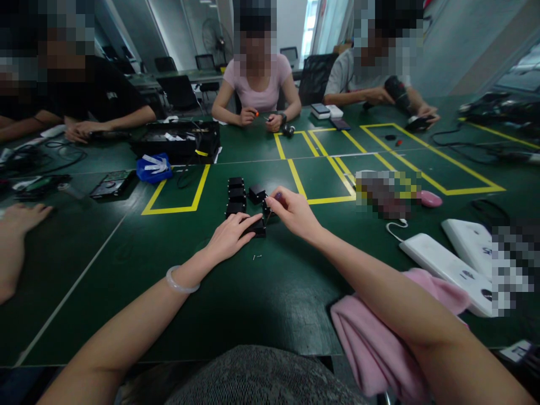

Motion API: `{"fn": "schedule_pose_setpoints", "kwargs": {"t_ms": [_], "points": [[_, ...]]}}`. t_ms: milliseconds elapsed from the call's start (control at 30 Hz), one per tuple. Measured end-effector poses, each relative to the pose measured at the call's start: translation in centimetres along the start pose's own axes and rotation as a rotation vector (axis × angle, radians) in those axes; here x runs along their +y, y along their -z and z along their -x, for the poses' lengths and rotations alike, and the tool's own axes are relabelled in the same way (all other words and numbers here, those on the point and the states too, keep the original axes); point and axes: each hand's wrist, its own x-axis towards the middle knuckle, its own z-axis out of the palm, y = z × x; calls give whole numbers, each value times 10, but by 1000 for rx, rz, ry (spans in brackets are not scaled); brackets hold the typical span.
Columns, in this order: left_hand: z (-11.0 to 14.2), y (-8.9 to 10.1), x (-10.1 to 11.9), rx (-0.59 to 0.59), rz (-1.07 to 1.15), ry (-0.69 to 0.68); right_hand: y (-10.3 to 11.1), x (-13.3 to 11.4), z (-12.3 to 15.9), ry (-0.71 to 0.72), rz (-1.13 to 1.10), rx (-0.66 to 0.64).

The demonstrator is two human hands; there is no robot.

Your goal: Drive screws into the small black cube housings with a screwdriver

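In the head view, my left hand [230,236] steadies a small black box [258,228], its fingers over the top and the thumb along the near side. My right hand [293,211] pinches a thin screwdriver [279,196]; its purple end shows above the fingers and its shaft slants down to the box's right end. Whether the tip sits in a screw is too small to tell. Several similar black boxes [236,194] stand in a row just beyond, with another box [257,193] to their right. Two tiny screws [257,257] lie on the table in front of my hands.
Yellow tape [333,199] marks rectangles on the green table [270,304]. White power banks [442,270] and a pink cloth [371,337] lie to the right. A blue bag [154,169] and a black bin [181,140] stand at the left back. Other people sit around the table.
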Motion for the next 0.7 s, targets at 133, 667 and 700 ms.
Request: {"fn": "schedule_pose_setpoints", "kwargs": {"t_ms": [133, 667, 700], "points": [[0, -1, -1, 6, 2, -3, 0, 0, 0, -4, -5, -3], [-1, 2, 2, -23, -3, -4, 11, -12, -4, -72, 229, -139], [-1, 2, 2, -21, -9, -7, 14, -13, -6, -81, 254, -156]]}}
